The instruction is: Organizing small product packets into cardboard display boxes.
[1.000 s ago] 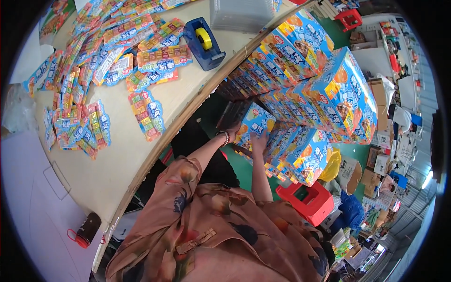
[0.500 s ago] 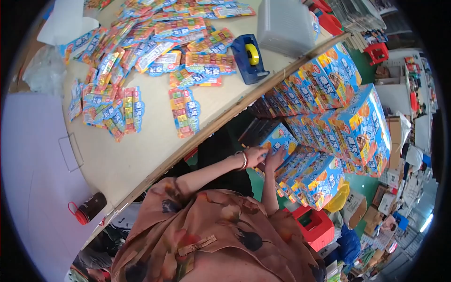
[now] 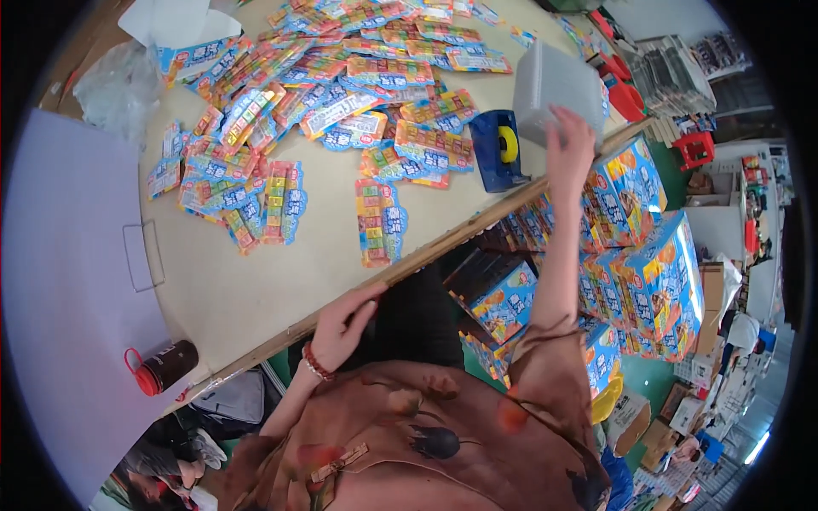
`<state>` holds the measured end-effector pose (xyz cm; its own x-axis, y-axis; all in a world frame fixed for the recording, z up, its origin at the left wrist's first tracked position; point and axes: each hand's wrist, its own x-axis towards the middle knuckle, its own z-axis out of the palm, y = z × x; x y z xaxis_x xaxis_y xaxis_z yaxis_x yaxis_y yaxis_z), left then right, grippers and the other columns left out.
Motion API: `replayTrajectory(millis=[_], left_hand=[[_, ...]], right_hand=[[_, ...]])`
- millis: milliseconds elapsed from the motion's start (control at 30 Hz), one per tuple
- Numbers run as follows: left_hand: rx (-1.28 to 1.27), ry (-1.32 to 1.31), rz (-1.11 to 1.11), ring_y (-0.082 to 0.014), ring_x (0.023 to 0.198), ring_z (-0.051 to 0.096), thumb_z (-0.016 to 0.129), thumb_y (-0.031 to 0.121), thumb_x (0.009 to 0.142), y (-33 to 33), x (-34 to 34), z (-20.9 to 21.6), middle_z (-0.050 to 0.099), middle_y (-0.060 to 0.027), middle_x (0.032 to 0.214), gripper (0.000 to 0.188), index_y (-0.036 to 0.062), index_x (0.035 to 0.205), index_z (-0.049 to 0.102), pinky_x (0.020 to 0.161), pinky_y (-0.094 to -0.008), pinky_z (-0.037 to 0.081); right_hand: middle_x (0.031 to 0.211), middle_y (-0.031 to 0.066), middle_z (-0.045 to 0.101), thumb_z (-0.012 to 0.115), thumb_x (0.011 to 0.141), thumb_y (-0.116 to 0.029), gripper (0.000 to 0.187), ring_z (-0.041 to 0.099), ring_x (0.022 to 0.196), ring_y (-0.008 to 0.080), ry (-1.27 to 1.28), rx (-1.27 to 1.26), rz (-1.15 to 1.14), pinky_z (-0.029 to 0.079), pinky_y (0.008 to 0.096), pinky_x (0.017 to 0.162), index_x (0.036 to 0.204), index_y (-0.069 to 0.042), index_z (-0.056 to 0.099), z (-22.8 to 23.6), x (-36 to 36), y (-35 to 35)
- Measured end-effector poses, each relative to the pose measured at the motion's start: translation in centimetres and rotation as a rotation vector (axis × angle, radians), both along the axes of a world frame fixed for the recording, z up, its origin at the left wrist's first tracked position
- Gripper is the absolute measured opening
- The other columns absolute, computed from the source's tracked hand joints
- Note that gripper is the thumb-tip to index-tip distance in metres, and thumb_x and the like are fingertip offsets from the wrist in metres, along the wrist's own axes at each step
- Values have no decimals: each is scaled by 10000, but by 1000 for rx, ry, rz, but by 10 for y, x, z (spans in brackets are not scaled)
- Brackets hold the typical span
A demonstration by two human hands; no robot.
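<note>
My right hand [image 3: 569, 153] reaches over the table edge to a block of translucent plastic [image 3: 550, 81], which looks like stacked trays or covers. Its fingers are stretched and a little apart at the block's near side; whether they touch it I cannot tell. My left hand [image 3: 342, 328], with a red beaded bracelet, is by the wooden table edge [image 3: 443, 240], fingers extended and nothing in them. Closest to that hand on the tabletop lies a colourful candy pack [image 3: 380, 223]. A blue tape dispenser [image 3: 501, 152] with a yellow core stands left of the plastic block.
Many similar packs [image 3: 341, 102] are heaped across the table [image 3: 281, 289]. Stacked blue printed boxes [image 3: 656, 281] stand right of the table, with one box [image 3: 504, 302] beneath its edge. A dark bottle [image 3: 166, 366] with a red lid is at left.
Both hands have left the blue box below the table edge. My right hand rose to the plastic block; my left moved back to the table edge. The view shifted slightly.
</note>
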<state>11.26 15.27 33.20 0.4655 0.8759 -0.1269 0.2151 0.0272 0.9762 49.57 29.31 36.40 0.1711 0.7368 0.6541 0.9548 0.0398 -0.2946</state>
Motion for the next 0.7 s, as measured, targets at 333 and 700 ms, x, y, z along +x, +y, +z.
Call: replayTrajectory(millis=[333,700], left_hand=[[101,33,349,-190,1051,622,534,-6,920,62,-43,2,658,-114,1145,271,6,1178,615,917,-297,464],[619,-196,1014,-215,1203,496,555,80,942,300,-128,53,406,-156,1411,536,26,1424,329,959,-325,454]], right_hand=[[937,108,689,661,869,-196,224,654,852,200,370,-258,613,516,307,757,1023,-36,692,-2,-95,164],[1390,130,442,704,789,-217,519,401,1291,364,-41,-113,800,328,474,1076,1272,-118,543,-29,-393,344]])
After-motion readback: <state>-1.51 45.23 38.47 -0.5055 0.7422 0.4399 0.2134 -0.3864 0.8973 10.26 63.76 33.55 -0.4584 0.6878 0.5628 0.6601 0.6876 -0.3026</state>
